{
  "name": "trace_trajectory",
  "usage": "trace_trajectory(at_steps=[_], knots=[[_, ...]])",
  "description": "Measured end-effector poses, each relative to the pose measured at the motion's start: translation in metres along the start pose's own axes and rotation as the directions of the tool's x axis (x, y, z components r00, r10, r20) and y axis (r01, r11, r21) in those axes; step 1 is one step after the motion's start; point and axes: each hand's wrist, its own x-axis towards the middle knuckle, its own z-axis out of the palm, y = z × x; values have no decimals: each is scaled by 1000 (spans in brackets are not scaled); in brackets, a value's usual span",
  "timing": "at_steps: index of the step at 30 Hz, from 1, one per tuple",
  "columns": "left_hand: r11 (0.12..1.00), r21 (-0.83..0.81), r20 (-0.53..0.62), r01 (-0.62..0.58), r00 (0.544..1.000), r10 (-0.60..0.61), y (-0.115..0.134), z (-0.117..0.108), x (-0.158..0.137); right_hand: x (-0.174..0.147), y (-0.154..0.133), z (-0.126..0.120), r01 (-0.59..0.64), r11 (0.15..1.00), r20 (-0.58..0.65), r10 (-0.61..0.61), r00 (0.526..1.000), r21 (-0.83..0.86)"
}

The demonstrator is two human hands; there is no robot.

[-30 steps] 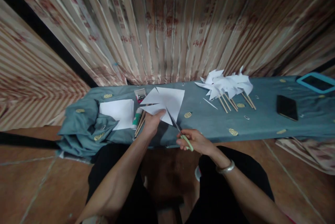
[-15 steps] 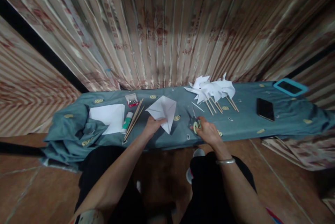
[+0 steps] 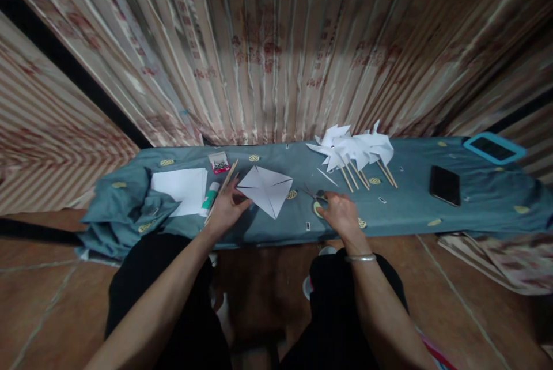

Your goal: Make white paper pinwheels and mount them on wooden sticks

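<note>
A square of white paper (image 3: 265, 188) with slits cut in from its corners and crease lines lies in the middle of the cloth-covered table (image 3: 276, 234). At its left corner is my left hand (image 3: 228, 203), thumb and fingers apart on either side of the corner and touching the edge. Right of the paper, my right hand (image 3: 341, 211) has its fingers round the light green handle of a pair of scissors (image 3: 317, 207). The blades point away to the left, low over the cloth. Part of the handle is hidden by the fingers.
White paper pinwheels (image 3: 356, 148) on sticks lie at the back right, beside a thin white strip (image 3: 327, 177). A phone (image 3: 444, 185) and a blue-framed tablet (image 3: 495, 147) are farther right. Leftward are wooden sticks (image 3: 224, 180), a glue stick (image 3: 209, 199), a box of pins (image 3: 219, 162) and paper sheets (image 3: 184, 188).
The paper has gone from raised and tilted to flat. My left hand has moved left to its corner. The scissors have shut and turned leftward, lower over the cloth.
</note>
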Motion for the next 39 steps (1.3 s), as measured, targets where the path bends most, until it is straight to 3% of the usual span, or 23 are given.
trace_trajectory(at_steps=[2, 4, 6, 9, 14, 18, 32, 35, 39], knots=[[975, 192, -101, -111, 986, 133, 4, -12, 1, 0, 6, 1, 31, 999, -2, -31, 1000, 26], [887, 366, -74, -282, 941, 330, 11, -15, 0, -1, 11, 3, 69, 995, -32, -67, 997, 65], [789, 429, 82, -440, 888, 452, 17, -8, -4, -2, 11, 6, 133, 984, -127, -118, 985, 120], [712, 454, 337, -536, 843, 420, 19, 15, -14, -2, -8, 15, 317, 924, -309, -244, 919, 214], [684, 528, 430, -502, 854, 295, 9, 41, -26, 2, -65, 32, 532, 821, -278, -473, 836, 204], [716, 506, 430, -481, 860, 274, 3, 41, -27, 12, -88, 42, 569, 812, -210, -538, 816, 131], [773, 447, 407, -451, 872, 272, 5, 36, -35, 24, -102, 44, 437, 899, -159, -428, 890, 23], [807, 394, 323, -439, 888, 326, 2, 22, -36, 26, -106, 42, 407, 913, -168, -399, 901, 17], [857, 360, 110, -368, 929, 352, -9, -22, -25, 30, -110, 41, 365, 931, -167, -355, 920, 30]])
